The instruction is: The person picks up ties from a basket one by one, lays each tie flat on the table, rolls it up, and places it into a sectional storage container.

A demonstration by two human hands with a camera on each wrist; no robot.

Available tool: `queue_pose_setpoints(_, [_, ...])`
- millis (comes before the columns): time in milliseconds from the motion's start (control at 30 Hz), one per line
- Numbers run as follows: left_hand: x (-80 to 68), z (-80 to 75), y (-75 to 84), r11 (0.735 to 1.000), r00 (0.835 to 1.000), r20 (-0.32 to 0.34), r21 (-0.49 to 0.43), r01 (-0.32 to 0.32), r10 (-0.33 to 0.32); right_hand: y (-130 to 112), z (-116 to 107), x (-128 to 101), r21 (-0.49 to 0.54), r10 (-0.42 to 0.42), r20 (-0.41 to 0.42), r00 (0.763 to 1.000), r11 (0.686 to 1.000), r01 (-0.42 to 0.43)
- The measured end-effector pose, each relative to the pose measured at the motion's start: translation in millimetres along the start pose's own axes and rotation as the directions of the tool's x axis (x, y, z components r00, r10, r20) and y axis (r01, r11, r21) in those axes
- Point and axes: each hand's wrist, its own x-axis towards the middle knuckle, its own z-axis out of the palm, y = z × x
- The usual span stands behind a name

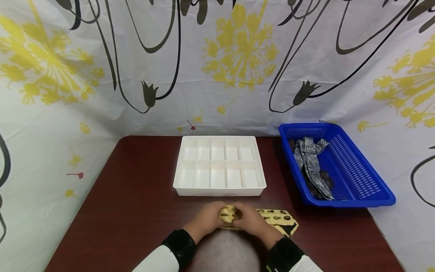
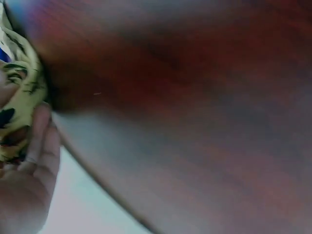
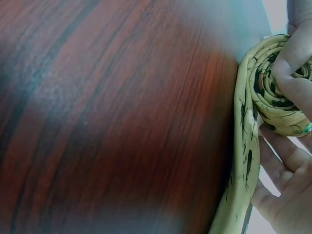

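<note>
Head view first: both forearms are brought in close together at the near edge of the dark reddish wooden table [image 1: 136, 196], black cuffs over white sleeves. The left hand [image 1: 205, 221] and right hand [image 1: 250, 223] are curled round a rolled-up yellow fabric tie with a black bug print [image 1: 229, 214], which is gripped between them right at the near middle of the table. The loose end of that tie is laid out flat to the right, just past the right hand. A white plastic tray with ten compartments [image 1: 219, 189] is seen just beyond the hands, nothing visible in the compartments. Off to the right, a blue plastic mesh basket [image 1: 360, 177] is parked, with a grey patterned tie [image 1: 310, 158] piled in it along with some darker fabric. A white curtain with yellow flowers and black lines [image 1: 238, 56] is hung behind everything. No brands or readable writing anywhere.

Left wrist view: pretty blurry. The yellow roll [image 2: 17, 112] is squeezed into the left edge, with the left hand's fingers [image 2: 41, 141] pressed against it. The rest is table grain.

Right wrist view: the coil of the tie [image 3: 273, 92] is seen end-on, pinched by the right hand's fingers [image 3: 297, 53], with a strip of it hanging down along the table. No label is visible here either.
</note>
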Motion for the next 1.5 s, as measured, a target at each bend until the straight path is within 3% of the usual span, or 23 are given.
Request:
queue_pose_setpoints(100, [2.4, -2.9, 12.5, 0.982, 1.0, 0.02, 0.189, 0.009, -0.013, -1, -2, 0, -0.039, -0.023, 0.009, 1.0, 0.999, 0.023])
queue_pose_setpoints(267, [7.1, -5.1, 33.4, 0.899, 0.996, 0.055, 0.436, 0.038, -0.069, -2, -6, 1, -0.065, -0.025, 0.044, 0.999, 0.997, 0.028])
queue_pose_setpoints(400, [8.1, -3.3, 45.0, 0.842, 0.992, 0.045, 0.534, 0.076, -0.118, -5, -5, 0, -0.105, -0.007, 0.034, 0.999, 0.994, 0.011])
queue_pose_setpoints(533, [8.2, -2.3, 51.2, 0.825, 0.988, 0.025, 0.554, 0.113, -0.152, -9, 0, -2, -0.193, 0.013, -0.022, 1.0, 0.981, -0.017])
queue_pose_setpoints(600, [8.3, -2.2, 50.5, 0.831, 0.986, 0.021, 0.542, 0.129, -0.167, -10, 2, -3, -0.235, 0.018, -0.05, 0.999, 0.971, -0.029])
queue_pose_setpoints(700, [6.7, -2.5, 43.2, 0.874, 0.985, 0.022, 0.464, 0.143, -0.173, -11, 5, -3, -0.258, 0.021, -0.07, 0.997, 0.965, -0.038])
queue_pose_setpoints(767, [3.5, -1.9, 33.6, 0.921, 0.986, 0.021, 0.359, 0.149, -0.168, -10, 5, -2, -0.252, 0.016, -0.072, 0.997, 0.967, -0.034])
queue_pose_setpoints(867, [-3.5, 0.5, 16.0, 0.982, 0.99, 0.0, 0.124, 0.141, -0.142, -7, 5, -1, -0.227, 0.007, -0.061, 0.998, 0.974, -0.021])
queue_pose_setpoints(933, [-8.3, 2.9, 5.7, 0.994, 0.994, -0.021, -0.018, 0.111, -0.111, -5, 4, -1, -0.215, 0.0, -0.055, 0.998, 0.977, -0.012])
queue_pose_setpoints(1033, [-12.3, 6.2, -3.9, 0.99, 0.997, -0.05, -0.128, 0.051, -0.058, -3, 3, -2, -0.209, -0.01, -0.053, 0.999, 0.978, -0.001])
queue_pose_setpoints(1133, [-12.2, 7.8, -6.1, 0.99, 0.997, -0.067, -0.137, 0.023, -0.033, -3, 3, -2, -0.201, -0.029, -0.059, 0.998, 0.979, 0.016])
queue_pose_setpoints(1267, [-9.7, 6.0, -4.0, 0.996, 0.998, -0.059, -0.081, 0.021, -0.026, -2, 4, -2, -0.198, -0.032, -0.062, 0.998, 0.98, 0.019])
queue_pose_setpoints(1400, [-6.2, 2.3, 3.4, 0.996, 0.999, -0.027, 0.083, 0.026, -0.024, -3, 4, -2, -0.171, -0.019, -0.066, 0.998, 0.985, 0.007])
queue_pose_setpoints(1500, [-3.0, -0.1, 14.5, 0.972, 0.999, -0.002, 0.23, 0.05, -0.051, -4, 3, -2, -0.144, -0.002, -0.064, 0.998, 0.99, -0.007])
